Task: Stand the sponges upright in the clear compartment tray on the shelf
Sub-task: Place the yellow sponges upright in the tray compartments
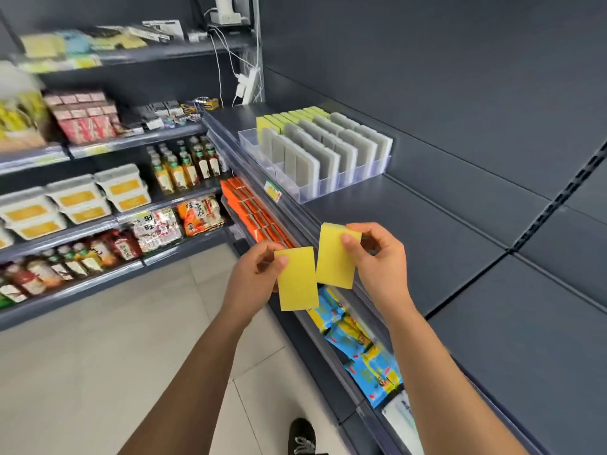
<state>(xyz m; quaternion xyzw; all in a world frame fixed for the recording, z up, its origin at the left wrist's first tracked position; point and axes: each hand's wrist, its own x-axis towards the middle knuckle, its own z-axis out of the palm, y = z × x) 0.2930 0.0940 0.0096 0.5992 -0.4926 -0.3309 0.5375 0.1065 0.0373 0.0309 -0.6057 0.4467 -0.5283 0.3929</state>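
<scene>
So far: I see most of the tray (312,196) filled with standing sponges (328,146).
To do: some compartments at its near-left side look empty to me.
Left hand (258,274): pinches a yellow sponge (297,284) by its top corner.
Right hand (381,262): pinches a second yellow sponge (333,261), just beside the first.
Where: both are in the air at the shelf (427,234) edge, well short of the tray.
My read: late in the job, with these two yet to place.
</scene>
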